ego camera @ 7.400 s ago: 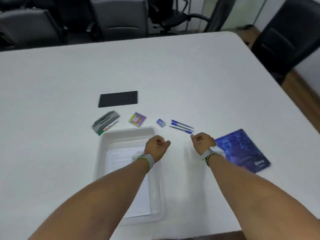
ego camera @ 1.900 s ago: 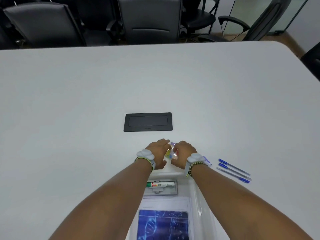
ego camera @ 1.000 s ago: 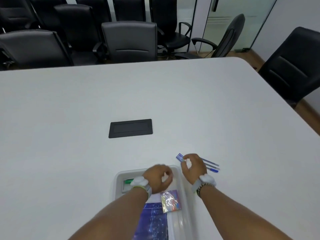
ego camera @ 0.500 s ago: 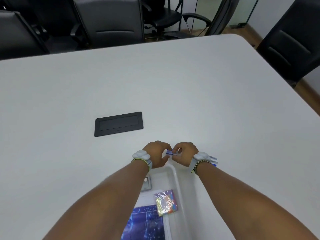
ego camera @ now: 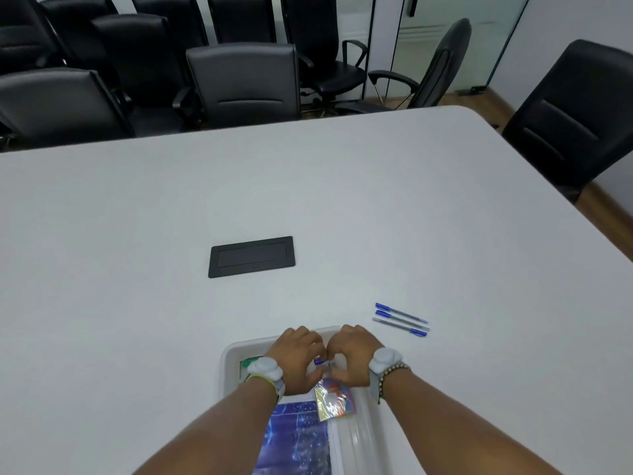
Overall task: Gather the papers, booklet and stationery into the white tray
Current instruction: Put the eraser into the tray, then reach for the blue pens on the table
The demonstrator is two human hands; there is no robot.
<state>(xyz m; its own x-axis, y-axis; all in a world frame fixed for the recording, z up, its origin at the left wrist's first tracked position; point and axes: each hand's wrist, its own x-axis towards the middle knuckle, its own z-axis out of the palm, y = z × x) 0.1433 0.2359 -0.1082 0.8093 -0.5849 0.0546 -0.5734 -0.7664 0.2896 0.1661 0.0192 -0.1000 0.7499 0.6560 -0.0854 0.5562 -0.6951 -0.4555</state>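
The white tray (ego camera: 226,361) lies at the table's near edge. In it are the blue booklet (ego camera: 297,440), a colourful shiny sticky-note pack (ego camera: 334,400) and a green-labelled case (ego camera: 248,363), mostly hidden by my left wrist. My left hand (ego camera: 299,358) and my right hand (ego camera: 350,354) meet over the tray's far end. Their fingertips pinch a small blue item (ego camera: 318,361), of which only a sliver shows. Three blue pens (ego camera: 400,319) lie side by side on the table, right of the tray and beyond my right hand.
A black flush panel (ego camera: 251,256) sits in the table (ego camera: 342,207) beyond the tray. Black office chairs (ego camera: 243,84) line the far edge, and another chair (ego camera: 575,114) stands at the right corner.
Both hands have drawn back from the table beyond the tray to over its far end, carrying the small blue item. The view has tilted up, and the pens show again.
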